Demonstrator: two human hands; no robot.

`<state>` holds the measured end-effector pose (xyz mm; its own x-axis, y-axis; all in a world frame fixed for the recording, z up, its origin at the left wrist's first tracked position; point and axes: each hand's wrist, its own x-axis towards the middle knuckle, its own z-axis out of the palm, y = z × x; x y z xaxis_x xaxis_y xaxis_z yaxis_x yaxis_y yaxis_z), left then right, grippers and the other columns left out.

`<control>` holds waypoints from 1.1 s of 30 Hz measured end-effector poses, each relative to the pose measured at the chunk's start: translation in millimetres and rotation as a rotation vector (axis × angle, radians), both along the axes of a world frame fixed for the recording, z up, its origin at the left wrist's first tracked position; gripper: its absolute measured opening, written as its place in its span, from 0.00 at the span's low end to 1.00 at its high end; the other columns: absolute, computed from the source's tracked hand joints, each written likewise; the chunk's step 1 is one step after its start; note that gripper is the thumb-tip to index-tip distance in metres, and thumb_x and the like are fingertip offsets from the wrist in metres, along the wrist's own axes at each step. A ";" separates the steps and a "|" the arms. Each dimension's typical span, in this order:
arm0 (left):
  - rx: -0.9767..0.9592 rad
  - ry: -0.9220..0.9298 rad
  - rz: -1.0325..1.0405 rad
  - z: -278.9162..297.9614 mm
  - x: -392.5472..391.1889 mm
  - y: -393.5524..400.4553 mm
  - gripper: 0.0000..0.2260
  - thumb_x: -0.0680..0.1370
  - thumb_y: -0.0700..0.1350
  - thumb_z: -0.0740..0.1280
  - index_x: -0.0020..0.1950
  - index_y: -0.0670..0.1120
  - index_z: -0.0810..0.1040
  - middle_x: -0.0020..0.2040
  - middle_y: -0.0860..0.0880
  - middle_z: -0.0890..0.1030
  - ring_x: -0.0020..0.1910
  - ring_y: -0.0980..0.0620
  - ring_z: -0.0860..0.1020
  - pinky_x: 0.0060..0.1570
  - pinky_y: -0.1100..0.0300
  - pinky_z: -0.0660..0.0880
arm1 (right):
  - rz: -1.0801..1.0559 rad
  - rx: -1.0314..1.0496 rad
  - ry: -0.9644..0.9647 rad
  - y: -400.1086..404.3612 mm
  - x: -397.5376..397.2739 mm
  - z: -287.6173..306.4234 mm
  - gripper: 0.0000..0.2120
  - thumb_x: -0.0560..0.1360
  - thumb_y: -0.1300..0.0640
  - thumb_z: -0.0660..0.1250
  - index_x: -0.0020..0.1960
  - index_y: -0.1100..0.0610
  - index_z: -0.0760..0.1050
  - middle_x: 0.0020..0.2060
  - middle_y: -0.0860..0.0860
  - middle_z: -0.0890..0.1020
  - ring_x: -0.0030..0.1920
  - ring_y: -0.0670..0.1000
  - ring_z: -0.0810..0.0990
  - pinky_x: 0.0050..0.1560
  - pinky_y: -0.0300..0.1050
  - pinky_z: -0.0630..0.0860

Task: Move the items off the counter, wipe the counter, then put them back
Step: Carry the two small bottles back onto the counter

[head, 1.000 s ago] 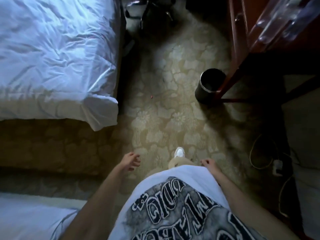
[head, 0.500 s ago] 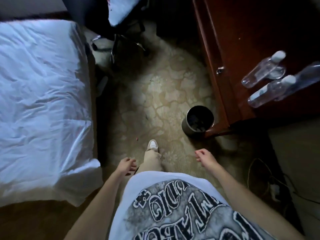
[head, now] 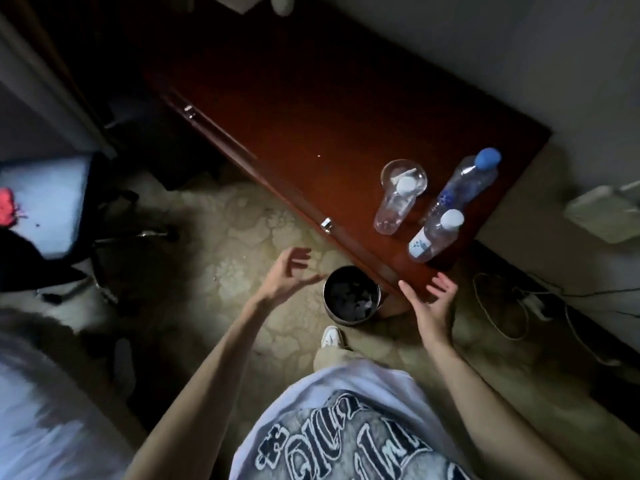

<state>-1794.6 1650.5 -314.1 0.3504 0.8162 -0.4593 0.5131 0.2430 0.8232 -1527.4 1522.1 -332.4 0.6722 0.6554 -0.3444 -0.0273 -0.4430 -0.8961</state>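
Observation:
A dark red wooden counter (head: 311, 109) runs from the top centre down to the right. On its near right end stand three clear plastic bottles: one with a white cap (head: 394, 206) in front of a clear glass (head: 403, 174), a taller one with a blue cap (head: 465, 183), and a white-capped one with a label (head: 434, 237) nearest the edge. My left hand (head: 289, 275) is raised over the floor, fingers spread, holding nothing. My right hand (head: 431, 303) is open just below the counter's near corner, palm toward the bottles, empty.
A round dark waste bin (head: 351, 299) stands on the patterned carpet between my hands, against the counter's leg. An office chair (head: 69, 216) is at the left, a white bed (head: 45, 427) at lower left. Cables and a plug (head: 533, 303) lie on the floor at right.
I have stepped up to the counter and turned right, so its top and all three bottles now show. Both hands have risen from my sides and opened toward the counter.

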 end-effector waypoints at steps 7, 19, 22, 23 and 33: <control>0.223 -0.107 -0.294 30.3 119.4 105.6 0.46 0.57 0.57 0.83 0.71 0.52 0.67 0.65 0.51 0.68 0.62 0.59 0.73 0.58 0.68 0.73 | -0.059 0.084 -0.032 53.6 33.1 4.8 0.49 0.58 0.56 0.83 0.70 0.52 0.58 0.69 0.48 0.66 0.68 0.45 0.66 0.65 0.38 0.65; 0.336 -0.113 -0.577 4.4 181.8 135.6 0.32 0.63 0.57 0.77 0.64 0.54 0.72 0.54 0.50 0.80 0.49 0.49 0.81 0.48 0.46 0.80 | -0.342 0.031 -0.009 72.4 29.6 13.4 0.30 0.60 0.64 0.81 0.58 0.60 0.72 0.45 0.48 0.81 0.40 0.32 0.79 0.46 0.28 0.73; 0.352 -0.129 -0.621 5.4 180.0 132.8 0.31 0.64 0.56 0.78 0.64 0.55 0.70 0.56 0.52 0.79 0.52 0.51 0.80 0.49 0.50 0.79 | -0.498 -0.004 -0.029 39.6 17.2 12.7 0.27 0.60 0.62 0.81 0.56 0.57 0.74 0.45 0.49 0.83 0.41 0.35 0.81 0.45 0.28 0.75; 0.358 -0.125 -0.649 7.3 180.8 128.7 0.31 0.65 0.57 0.78 0.64 0.54 0.70 0.55 0.52 0.79 0.51 0.51 0.80 0.49 0.50 0.79 | -0.552 -0.027 -0.033 26.8 12.9 11.8 0.28 0.60 0.61 0.82 0.56 0.57 0.75 0.45 0.50 0.84 0.42 0.39 0.82 0.46 0.31 0.77; 0.034 -0.149 -1.148 6.8 264.1 -13.2 0.26 0.65 0.54 0.79 0.58 0.53 0.73 0.51 0.55 0.80 0.51 0.50 0.81 0.49 0.56 0.79 | -1.079 -0.203 -0.057 -127.3 -48.1 30.2 0.36 0.61 0.49 0.81 0.64 0.53 0.70 0.54 0.47 0.80 0.51 0.47 0.79 0.50 0.44 0.77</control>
